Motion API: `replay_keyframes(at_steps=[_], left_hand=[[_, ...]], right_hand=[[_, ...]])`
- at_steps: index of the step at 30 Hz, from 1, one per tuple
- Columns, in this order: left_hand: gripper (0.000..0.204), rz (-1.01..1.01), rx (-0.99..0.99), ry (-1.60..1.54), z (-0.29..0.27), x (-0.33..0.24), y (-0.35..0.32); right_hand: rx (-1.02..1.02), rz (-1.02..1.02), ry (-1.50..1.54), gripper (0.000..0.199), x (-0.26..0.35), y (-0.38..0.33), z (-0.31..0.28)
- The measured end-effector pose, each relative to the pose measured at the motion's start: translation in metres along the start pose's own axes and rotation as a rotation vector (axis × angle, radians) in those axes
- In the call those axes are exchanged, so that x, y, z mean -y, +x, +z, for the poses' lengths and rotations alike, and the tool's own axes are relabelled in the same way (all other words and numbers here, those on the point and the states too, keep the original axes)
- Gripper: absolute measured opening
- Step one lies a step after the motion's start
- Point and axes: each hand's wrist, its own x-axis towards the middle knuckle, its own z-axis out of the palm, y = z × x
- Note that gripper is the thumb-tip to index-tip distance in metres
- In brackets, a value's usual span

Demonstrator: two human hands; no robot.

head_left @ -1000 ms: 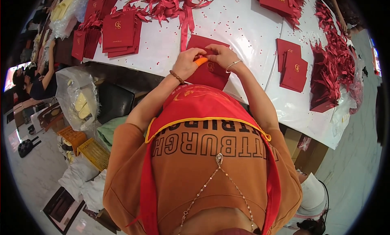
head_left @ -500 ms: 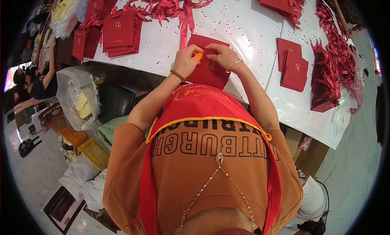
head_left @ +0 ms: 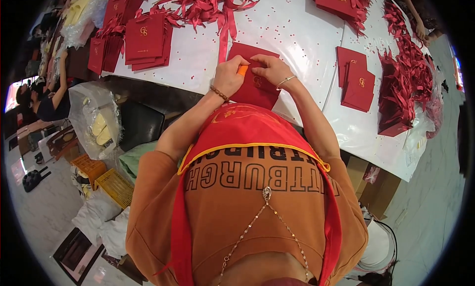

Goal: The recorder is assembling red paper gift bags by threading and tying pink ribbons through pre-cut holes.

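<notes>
A red paper gift bag (head_left: 255,95) with a gold emblem lies flat on the white-covered table in front of me. Over its left upper part, my left hand (head_left: 229,75) is closed, with a small orange piece (head_left: 242,70) at its thumb. Whether that is a finger cover or a held thing I cannot tell. My right hand (head_left: 274,70) bends its thumb and forefinger over the bag's upper middle; anything between those tips is too small to make out. A red ribbon (head_left: 223,43) runs down from a heap to just behind my left hand.
Stacked red bags (head_left: 144,36) stand at the left, below a ribbon heap (head_left: 203,6). More flat bags (head_left: 358,87) and a ribboned bundle (head_left: 396,95) lie right. Small red dots scatter over the table (head_left: 307,48). A clear plastic bag (head_left: 96,120) hangs beside a black chair (head_left: 141,122).
My left hand has turned slightly and its fingers have curled in more, so the orange piece points more upright. My right hand and the bag have hardly moved.
</notes>
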Motion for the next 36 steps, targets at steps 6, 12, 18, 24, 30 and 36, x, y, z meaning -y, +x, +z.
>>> replay_keyframes(at_steps=[6, 12, 18, 24, 30, 36], left_hand=[[0.011, 0.02, 0.013, 0.092, -0.005, -0.01, 0.006], [0.018, -0.052, 0.022, 0.105, -0.003, -0.021, 0.007], [0.025, -0.035, 0.098, 0.096, -0.005, -0.024, 0.005], [0.029, -0.476, 0.231, -0.515, -0.012, -0.017, 0.009], [0.02, -0.193, 0.142, -0.059, -0.011, -0.018, 0.012], [0.016, -0.124, 0.209, 0.245, -0.028, -0.029, 0.013]], right_hand=[[-0.128, -0.057, -0.175, 0.032, 0.017, -0.009, 0.002], [-0.178, -0.125, -0.27, 0.029, 0.027, -0.016, 0.0], [-0.17, -0.175, -0.104, 0.027, 0.014, -0.014, 0.001], [-0.16, -0.202, -0.119, 0.027, 0.021, -0.02, -0.001], [-0.174, -0.258, -0.316, 0.023, 0.035, -0.022, 0.005], [-0.361, -0.288, -0.364, 0.016, 0.022, -0.037, 0.009]])
